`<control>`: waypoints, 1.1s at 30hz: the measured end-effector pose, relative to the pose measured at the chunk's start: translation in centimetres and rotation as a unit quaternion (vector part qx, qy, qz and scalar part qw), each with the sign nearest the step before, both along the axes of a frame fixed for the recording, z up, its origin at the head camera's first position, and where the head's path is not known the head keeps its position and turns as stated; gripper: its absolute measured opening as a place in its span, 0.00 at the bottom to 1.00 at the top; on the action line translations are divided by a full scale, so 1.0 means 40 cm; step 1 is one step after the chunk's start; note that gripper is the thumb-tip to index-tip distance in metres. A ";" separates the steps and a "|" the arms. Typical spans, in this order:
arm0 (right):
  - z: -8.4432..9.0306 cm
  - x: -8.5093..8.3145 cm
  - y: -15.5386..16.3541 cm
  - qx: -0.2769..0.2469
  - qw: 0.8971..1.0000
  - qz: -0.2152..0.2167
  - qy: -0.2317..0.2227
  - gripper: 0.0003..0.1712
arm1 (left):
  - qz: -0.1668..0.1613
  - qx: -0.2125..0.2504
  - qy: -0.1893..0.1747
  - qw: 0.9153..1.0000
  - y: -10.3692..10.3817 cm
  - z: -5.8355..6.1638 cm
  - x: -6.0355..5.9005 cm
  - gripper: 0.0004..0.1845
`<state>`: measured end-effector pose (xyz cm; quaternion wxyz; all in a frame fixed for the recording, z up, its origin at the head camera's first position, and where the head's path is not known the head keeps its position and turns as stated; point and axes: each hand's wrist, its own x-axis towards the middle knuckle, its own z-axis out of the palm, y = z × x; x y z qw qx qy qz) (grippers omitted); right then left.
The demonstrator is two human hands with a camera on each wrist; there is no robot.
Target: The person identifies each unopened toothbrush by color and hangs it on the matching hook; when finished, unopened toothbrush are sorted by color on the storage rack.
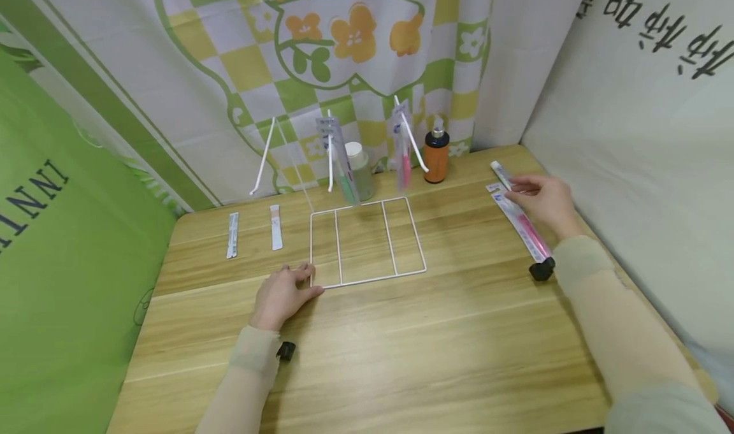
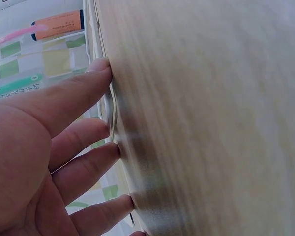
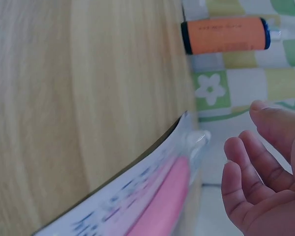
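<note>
Wire rack (image 1: 367, 243) sits mid-worktop (image 1: 401, 345). Left hand (image 1: 281, 297) rests at the rack's 7 o'clock corner. Two packets (image 1: 232, 235) lie flat at 9 o'clock. Pump bottle (image 1: 436, 155) stands at 1 o'clock. At 3 o'clock, the right hand (image 1: 545, 201) is over a packaged toothbrush (image 1: 524, 227).

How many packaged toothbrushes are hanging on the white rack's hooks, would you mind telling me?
2: a green packaged toothbrush on the middle hook and a pink packaged toothbrush on the right hook of the white rack. The left hook is bare.

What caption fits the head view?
Left hand rests on white wire rack; right hand reaches packaged pink toothbrush.
</note>
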<state>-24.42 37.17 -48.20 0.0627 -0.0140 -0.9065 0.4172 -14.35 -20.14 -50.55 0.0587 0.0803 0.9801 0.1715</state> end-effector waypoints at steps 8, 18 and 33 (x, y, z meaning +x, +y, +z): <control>-0.050 -0.022 0.033 0.006 0.999 0.005 -0.037 0.28 | 0.002 -0.004 -0.005 1.000 -0.001 0.004 0.000 0.34; -0.068 -0.045 0.034 0.040 0.998 0.008 -0.049 0.29 | 0.003 -0.011 0.004 1.000 0.006 0.009 -0.002 0.34; -0.085 -0.055 0.027 0.078 0.996 -0.002 -0.041 0.22 | 0.006 -0.014 -0.004 1.000 0.007 0.004 0.000 0.35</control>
